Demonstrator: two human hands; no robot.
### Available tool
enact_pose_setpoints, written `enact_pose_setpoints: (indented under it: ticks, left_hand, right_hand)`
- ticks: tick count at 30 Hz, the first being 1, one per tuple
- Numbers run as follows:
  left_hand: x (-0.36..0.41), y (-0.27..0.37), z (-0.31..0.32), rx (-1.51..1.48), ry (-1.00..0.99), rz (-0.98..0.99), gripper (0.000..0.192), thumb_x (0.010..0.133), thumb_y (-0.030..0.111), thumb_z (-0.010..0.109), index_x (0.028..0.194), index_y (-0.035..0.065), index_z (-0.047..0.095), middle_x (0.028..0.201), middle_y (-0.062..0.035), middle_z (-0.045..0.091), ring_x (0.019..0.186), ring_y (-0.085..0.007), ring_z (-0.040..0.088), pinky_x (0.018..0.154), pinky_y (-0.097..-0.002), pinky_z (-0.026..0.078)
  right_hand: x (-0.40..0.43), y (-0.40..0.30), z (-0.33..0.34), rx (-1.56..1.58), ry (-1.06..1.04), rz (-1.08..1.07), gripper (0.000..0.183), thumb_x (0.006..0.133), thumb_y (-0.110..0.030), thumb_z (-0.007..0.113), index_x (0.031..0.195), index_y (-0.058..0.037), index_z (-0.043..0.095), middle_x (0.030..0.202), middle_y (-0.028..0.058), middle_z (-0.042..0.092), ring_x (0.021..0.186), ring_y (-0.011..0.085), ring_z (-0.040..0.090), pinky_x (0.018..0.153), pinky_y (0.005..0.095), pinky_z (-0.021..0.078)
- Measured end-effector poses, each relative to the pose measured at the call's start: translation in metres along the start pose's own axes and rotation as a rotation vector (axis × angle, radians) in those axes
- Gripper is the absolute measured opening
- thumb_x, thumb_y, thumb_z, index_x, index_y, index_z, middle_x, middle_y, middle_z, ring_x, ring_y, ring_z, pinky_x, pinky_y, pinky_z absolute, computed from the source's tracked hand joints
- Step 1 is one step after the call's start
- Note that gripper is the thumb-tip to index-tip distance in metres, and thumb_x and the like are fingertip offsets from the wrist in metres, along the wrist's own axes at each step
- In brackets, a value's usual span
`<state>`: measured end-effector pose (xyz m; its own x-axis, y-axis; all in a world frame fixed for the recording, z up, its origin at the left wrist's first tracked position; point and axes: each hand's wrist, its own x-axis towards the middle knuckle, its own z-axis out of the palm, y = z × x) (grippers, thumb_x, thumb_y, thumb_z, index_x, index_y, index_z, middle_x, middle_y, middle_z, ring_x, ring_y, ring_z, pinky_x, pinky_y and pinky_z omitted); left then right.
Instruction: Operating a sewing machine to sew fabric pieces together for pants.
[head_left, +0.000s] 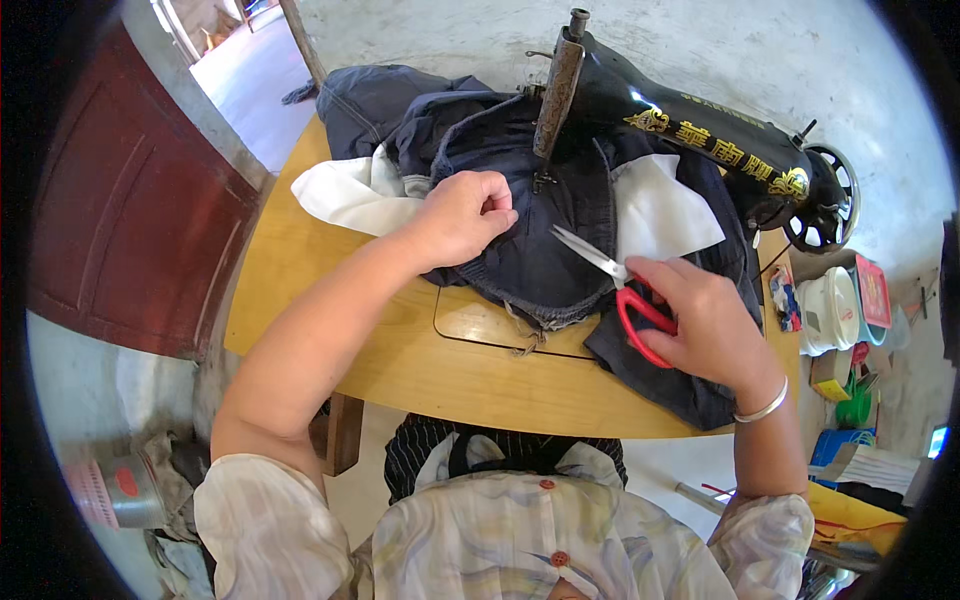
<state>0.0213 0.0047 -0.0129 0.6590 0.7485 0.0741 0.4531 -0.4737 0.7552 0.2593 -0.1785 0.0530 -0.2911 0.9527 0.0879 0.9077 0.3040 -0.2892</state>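
My right hand (701, 322) holds a pair of scissors (645, 326) by the red handles. Their metal blades, slightly apart, point up and left over dark trousers (540, 259) with a gathered elastic waistband. Above the left part of that waistband is my left hand (469, 214), thumb and fingers curled together; whether a fine thread lies between them is too small to tell. The trousers spread under the needle end of a black sewing machine (675, 127). White pocket cloth (664, 206) lies out on the right, and another white piece (352, 195) on the left.
The machine stands on a yellow wooden table (382, 375) against a pale wall. Its handwheel (829, 199) is at the right. A white bucket (829, 311) and other containers stand beyond the table's right edge. At the left is a dark red door (127, 202). Loose threads (532, 341) hang from the waistband.
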Motion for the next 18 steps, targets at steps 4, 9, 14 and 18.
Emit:
enact_pose_setpoints:
  ticks: [4,9,14,18]
  left_hand:
    - [0.002,0.004,-0.001,-0.171,-0.069,-0.045,0.015,0.088,0.010,0.066,0.078,0.0020,0.057,0.072,-0.0049,0.064,0.063,-0.0132,0.057,0.059,-0.0302,0.046]
    - [0.000,0.005,-0.005,-0.205,-0.079,-0.111,0.018,0.087,0.012,0.066,0.076,0.0005,0.058,0.073,-0.0079,0.067,0.064,-0.0168,0.059,0.060,-0.0334,0.047]
    - [0.001,0.006,-0.008,-0.078,-0.172,-0.056,0.013,0.093,0.012,0.062,0.084,0.0042,0.056,0.074,-0.0020,0.061,0.065,-0.0103,0.054,0.060,-0.0279,0.047]
    - [0.000,0.005,-0.009,-0.102,-0.176,-0.059,0.014,0.092,0.013,0.063,0.084,0.0042,0.056,0.073,-0.0020,0.061,0.065,-0.0103,0.053,0.059,-0.0281,0.046]
  right_hand:
    - [0.017,-0.006,-0.015,-0.105,0.064,-0.069,0.054,0.067,-0.015,0.077,0.116,-0.0039,0.057,0.090,0.0162,0.062,0.080,0.0364,0.064,0.069,0.0424,0.0537]
    - [0.034,-0.002,-0.007,-0.223,-0.036,-0.153,0.059,0.064,-0.017,0.079,0.118,-0.0056,0.060,0.096,0.0136,0.063,0.083,0.0336,0.064,0.071,0.0403,0.0527]
    - [0.031,-0.001,-0.004,-0.128,-0.007,-0.084,0.058,0.066,-0.016,0.080,0.119,-0.0044,0.060,0.095,0.0141,0.063,0.084,0.0331,0.065,0.073,0.0406,0.0529]
    - [0.042,0.002,0.005,-0.093,-0.039,-0.075,0.056,0.068,-0.013,0.080,0.119,-0.0030,0.060,0.095,0.0148,0.063,0.084,0.0331,0.065,0.074,0.0408,0.0529]
